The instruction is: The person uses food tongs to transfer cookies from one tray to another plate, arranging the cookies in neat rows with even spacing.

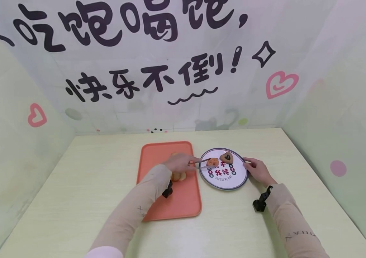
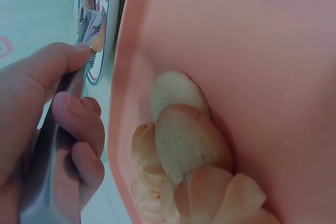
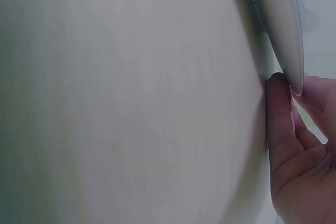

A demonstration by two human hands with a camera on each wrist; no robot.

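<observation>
My left hand (image 1: pixel 180 163) grips metal tongs (image 2: pixel 52 182) with serrated tips, reaching from above the tray over the left part of a round white plate (image 1: pixel 223 187). An orange-brown bread-like piece (image 1: pixel 213 162) is at the tongs' tips, over the plate; whether it touches the plate I cannot tell. Beside it on the plate lies a tan piece with a dark heart (image 1: pixel 227 157). My right hand (image 1: pixel 259 170) pinches the plate's right rim, thumb above and fingers below, as the right wrist view shows. Several bread pieces (image 2: pixel 191 140) lie on the orange tray (image 1: pixel 173 208), partly hidden under my left hand.
The tray stands just left of the plate on a pale wooden table (image 1: pixel 99 186). Behind the table rises a wall (image 1: pixel 157 114) with large dark lettering and pink hearts. Side panels close in the table at left and right.
</observation>
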